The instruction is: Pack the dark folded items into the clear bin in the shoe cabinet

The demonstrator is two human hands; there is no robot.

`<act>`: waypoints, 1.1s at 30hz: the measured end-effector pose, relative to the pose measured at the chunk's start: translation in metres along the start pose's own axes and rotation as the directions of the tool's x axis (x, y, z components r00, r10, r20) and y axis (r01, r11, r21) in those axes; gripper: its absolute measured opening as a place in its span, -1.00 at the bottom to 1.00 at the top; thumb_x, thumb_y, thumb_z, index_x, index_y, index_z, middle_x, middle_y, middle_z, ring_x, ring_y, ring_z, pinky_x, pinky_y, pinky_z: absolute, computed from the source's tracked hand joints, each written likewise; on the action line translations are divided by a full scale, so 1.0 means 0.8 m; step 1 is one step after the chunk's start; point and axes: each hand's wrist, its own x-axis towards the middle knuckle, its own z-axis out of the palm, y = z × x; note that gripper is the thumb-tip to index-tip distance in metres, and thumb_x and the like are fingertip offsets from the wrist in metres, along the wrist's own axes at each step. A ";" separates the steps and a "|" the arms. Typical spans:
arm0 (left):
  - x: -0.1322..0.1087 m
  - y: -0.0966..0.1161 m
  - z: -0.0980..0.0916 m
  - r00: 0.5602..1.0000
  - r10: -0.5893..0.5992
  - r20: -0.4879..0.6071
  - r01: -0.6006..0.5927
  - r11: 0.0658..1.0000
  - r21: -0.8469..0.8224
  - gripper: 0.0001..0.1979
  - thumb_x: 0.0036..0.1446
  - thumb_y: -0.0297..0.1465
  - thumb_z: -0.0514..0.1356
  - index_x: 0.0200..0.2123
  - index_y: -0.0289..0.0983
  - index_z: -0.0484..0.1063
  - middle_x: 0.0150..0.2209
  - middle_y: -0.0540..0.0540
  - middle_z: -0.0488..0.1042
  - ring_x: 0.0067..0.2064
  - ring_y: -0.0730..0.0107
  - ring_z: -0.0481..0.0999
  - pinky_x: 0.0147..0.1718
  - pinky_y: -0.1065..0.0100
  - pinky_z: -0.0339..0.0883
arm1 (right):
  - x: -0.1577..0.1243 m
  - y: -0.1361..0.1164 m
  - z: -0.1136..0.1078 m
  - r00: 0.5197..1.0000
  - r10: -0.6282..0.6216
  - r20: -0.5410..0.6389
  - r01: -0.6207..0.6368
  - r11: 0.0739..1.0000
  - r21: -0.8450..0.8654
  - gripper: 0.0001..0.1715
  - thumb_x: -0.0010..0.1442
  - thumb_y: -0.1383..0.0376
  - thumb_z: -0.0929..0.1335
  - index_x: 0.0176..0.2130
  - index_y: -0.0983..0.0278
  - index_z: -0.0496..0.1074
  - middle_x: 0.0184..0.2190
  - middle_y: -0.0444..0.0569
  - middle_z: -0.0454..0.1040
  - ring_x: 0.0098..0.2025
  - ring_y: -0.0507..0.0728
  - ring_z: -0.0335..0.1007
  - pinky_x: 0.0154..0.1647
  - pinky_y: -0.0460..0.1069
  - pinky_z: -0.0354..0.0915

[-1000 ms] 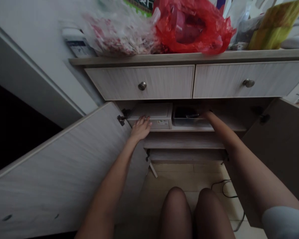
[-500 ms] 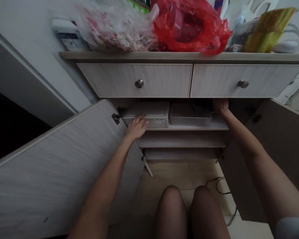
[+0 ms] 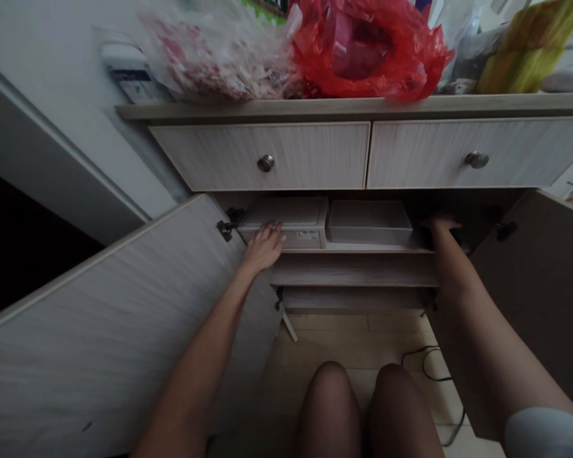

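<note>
Left hand (image 3: 265, 249) open, fingers spread and resting on the front of a pale lidded plastic storage box (image 3: 281, 213), without gripping it. The box stands on a cabinet shelf (image 3: 363, 250), just beside a grey lidded plastic container (image 3: 370, 222); the contents of both are hidden. Right hand (image 3: 442, 232) at the shelf's right end, near the container, fingers bent in shadow; any hold cannot be told. Left cabinet door (image 3: 114, 343) and right cabinet door (image 3: 544, 305) stand open below two drawers (image 3: 267, 156). On the counter (image 3: 315, 108) above, a red plastic bag (image 3: 367, 57) and a clear printed plastic bag (image 3: 214, 60). Below, a black cable (image 3: 432, 366) on the tiled floor (image 3: 344, 340)
</note>
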 end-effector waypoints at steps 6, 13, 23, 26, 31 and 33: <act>0.001 -0.001 0.001 1.000 0.001 -0.014 -0.001 1.000 -0.011 -0.39 0.41 -0.19 -0.18 0.42 -0.24 0.16 0.46 -0.22 0.14 0.49 0.06 0.06 0.40 -0.03 0.01 | 0.004 0.013 0.005 0.999 -0.039 -0.009 0.040 0.988 0.151 0.40 0.14 -0.36 0.33 0.49 0.52 -0.11 0.43 0.72 -0.32 0.45 0.72 -0.24 0.26 0.54 -0.07; -0.001 0.001 -0.001 1.000 -0.008 -0.016 0.008 1.000 -0.021 -0.40 0.41 -0.17 -0.17 0.41 -0.21 0.19 0.46 -0.21 0.15 0.48 0.03 0.07 0.38 -0.07 0.07 | -0.051 0.037 0.038 0.961 -0.269 -0.063 0.268 0.963 -0.026 -0.10 0.33 -0.17 0.21 0.50 0.00 -0.04 0.54 0.20 -0.38 0.48 0.73 -0.46 0.20 0.75 -0.37; 0.003 0.003 -0.003 1.000 -0.014 -0.007 0.014 1.000 -0.017 -0.39 0.39 -0.20 -0.16 0.42 -0.23 0.17 0.45 -0.24 0.16 0.48 0.05 0.08 0.39 -0.08 0.05 | -0.067 0.029 0.030 0.957 -0.246 -0.157 0.240 0.969 -0.052 -0.17 0.40 -0.03 0.15 0.50 0.17 -0.02 0.51 0.34 -0.21 0.50 0.67 -0.42 0.26 0.70 -0.39; 0.003 0.005 -0.009 0.999 -0.021 0.041 0.022 0.999 -0.025 -0.37 0.40 -0.21 -0.19 0.43 -0.29 0.15 0.47 -0.26 0.10 0.50 0.05 0.03 0.41 -0.05 -0.02 | -0.112 0.047 0.024 0.914 -0.339 -0.223 0.351 0.936 0.015 -0.13 0.39 -0.04 0.11 0.52 0.21 -0.11 0.52 0.27 -0.20 0.51 0.60 -0.36 0.40 0.53 -0.27; 0.004 0.011 -0.022 0.992 -0.041 0.119 0.044 0.999 -0.027 -0.36 0.41 -0.22 -0.22 0.44 -0.35 0.10 0.49 -0.31 0.02 0.51 0.02 -0.05 0.41 -0.12 -0.05 | -0.241 0.172 0.034 0.849 -0.397 -0.348 0.457 0.883 0.106 -0.09 0.33 -0.02 -0.03 0.53 0.11 -0.40 0.51 -0.04 -0.08 0.54 0.27 -0.24 0.47 0.33 0.00; 0.004 0.014 -0.027 0.990 -0.040 0.138 0.045 0.999 -0.029 -0.36 0.41 -0.22 -0.22 0.44 -0.35 0.09 0.48 -0.32 0.02 0.51 0.00 -0.05 0.41 -0.16 -0.08 | -0.283 0.240 0.036 0.881 -0.340 -0.329 0.380 0.923 0.062 -0.03 0.27 -0.06 0.03 0.51 -0.04 -0.50 0.48 -0.06 0.03 0.51 0.32 -0.14 0.43 0.45 0.04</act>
